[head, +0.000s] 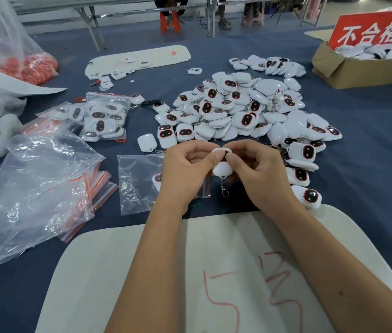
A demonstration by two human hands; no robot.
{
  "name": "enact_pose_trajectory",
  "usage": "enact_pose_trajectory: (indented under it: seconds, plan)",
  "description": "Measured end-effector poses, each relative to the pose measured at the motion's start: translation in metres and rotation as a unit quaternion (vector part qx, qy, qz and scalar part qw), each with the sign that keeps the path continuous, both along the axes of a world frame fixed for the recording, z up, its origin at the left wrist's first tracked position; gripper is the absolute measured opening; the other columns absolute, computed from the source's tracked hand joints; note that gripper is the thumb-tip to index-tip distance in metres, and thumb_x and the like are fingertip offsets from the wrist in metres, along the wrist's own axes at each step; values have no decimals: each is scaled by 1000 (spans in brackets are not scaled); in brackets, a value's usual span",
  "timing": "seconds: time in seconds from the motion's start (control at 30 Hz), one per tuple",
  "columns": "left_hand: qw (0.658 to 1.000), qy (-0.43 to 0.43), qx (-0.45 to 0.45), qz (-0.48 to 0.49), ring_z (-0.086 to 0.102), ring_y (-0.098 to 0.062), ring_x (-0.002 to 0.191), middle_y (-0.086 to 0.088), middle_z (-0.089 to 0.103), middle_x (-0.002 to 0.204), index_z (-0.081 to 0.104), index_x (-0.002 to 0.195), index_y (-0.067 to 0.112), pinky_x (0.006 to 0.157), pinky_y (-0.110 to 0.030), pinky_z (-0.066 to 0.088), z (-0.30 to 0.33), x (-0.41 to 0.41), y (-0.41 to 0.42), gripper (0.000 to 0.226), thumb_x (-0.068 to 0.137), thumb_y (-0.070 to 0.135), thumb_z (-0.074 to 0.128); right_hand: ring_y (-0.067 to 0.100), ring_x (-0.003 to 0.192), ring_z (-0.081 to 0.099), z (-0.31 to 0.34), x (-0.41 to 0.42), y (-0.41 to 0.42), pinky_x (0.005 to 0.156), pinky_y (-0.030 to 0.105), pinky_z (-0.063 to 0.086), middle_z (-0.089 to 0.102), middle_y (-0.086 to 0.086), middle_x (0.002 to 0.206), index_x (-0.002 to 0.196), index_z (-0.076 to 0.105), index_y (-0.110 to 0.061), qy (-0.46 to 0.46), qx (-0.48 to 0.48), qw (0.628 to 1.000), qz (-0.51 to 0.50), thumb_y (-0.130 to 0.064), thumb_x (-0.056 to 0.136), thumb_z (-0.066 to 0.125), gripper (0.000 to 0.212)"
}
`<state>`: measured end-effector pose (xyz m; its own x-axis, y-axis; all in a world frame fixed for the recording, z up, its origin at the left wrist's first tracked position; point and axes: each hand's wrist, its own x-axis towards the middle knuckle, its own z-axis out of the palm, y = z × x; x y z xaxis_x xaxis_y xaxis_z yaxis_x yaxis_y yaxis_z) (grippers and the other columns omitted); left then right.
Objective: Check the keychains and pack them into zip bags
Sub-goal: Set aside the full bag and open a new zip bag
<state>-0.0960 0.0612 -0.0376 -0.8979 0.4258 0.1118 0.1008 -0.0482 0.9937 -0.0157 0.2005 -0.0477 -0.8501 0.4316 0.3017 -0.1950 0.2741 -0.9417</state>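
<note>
My left hand (185, 169) and my right hand (260, 169) both pinch one white keychain (222, 168) above the blue table; its metal clasp (224, 189) hangs below. A big heap of white keychains (245, 109) with dark, red-rimmed faces lies just beyond my hands. Under my left hand lies an open zip bag (137, 183) with a keychain partly seen inside. A stack of empty zip bags (46, 188) with red strips lies to the left. Filled zip bags (103, 118) lie at mid-left.
A cardboard box (349, 68) with a red sign holds more keychains at the back right. A white board (190, 272) with red marks lies under my forearms. Another white board (139, 58) sits at the back. A large plastic bag (5, 44) with red items stands far left.
</note>
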Motion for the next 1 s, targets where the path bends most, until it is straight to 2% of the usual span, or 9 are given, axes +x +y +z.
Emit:
enact_pose_trajectory:
  seconds: [0.07,0.17,0.27,0.37,0.5,0.6,0.73,0.87,1.0]
  plan:
    - [1000,-4,-8,-8,77,-31,88,-11,79,89,81,91,18,81,-46,64,-1,-2,-1,13,78,21,83,19,71,74,1,1,0,59,26,60,79,-1,87,103,76,-19,7,-9,1000,7,-6,100,66,17]
    - [1000,10,-11,3,77,-30,84,-9,79,84,81,87,20,79,-45,65,0,-3,-2,10,77,18,83,18,71,74,0,1,0,59,27,60,79,-1,88,104,76,-19,6,-12,1000,17,-6,99,67,16]
    - [999,39,-22,23,76,-21,79,-1,79,82,79,85,25,74,-37,64,-1,-1,2,15,82,11,83,20,71,74,0,-1,1,60,31,61,79,0,89,105,77,-17,6,-11,1000,14,-5,99,67,16]
    - [999,30,-12,6,73,-9,79,2,79,86,78,89,25,72,-24,59,-1,-1,2,21,85,4,81,19,75,72,1,-1,1,62,26,59,79,-1,90,104,77,-17,11,-6,1000,0,-4,98,67,17]
    - [1000,24,-7,15,74,-14,82,-1,80,87,79,89,24,76,-32,62,-2,-3,1,22,83,3,82,12,71,71,2,0,0,61,20,57,79,-3,90,103,77,-18,12,-1,1000,6,-3,98,67,19]
    - [1000,10,-4,21,74,-17,83,-2,79,88,78,91,21,79,-36,62,-1,-2,1,21,83,3,82,12,70,70,2,0,1,61,20,57,79,-1,90,104,77,-15,10,-11,1000,7,-2,98,67,17]
    - [1000,3,-2,28,75,-19,86,-4,80,92,77,98,19,83,-41,64,-2,-1,1,23,82,4,84,16,65,71,0,-1,2,63,23,57,78,1,89,103,76,-19,-1,6,1000,6,-5,98,67,17]
    - [999,5,35,37,76,-17,92,-3,79,101,73,109,13,80,-26,61,-1,0,0,33,79,6,87,16,75,73,-2,-2,3,68,28,60,78,0,86,101,76,-19,-27,9,1000,10,-10,98,71,11]
    - [999,-3,31,3,76,-18,95,-3,79,104,74,108,14,79,-23,59,-1,-6,-7,35,77,1,86,16,77,71,-2,-3,4,69,29,57,78,-1,87,98,74,-16,-38,26,999,-7,-6,97,70,11]
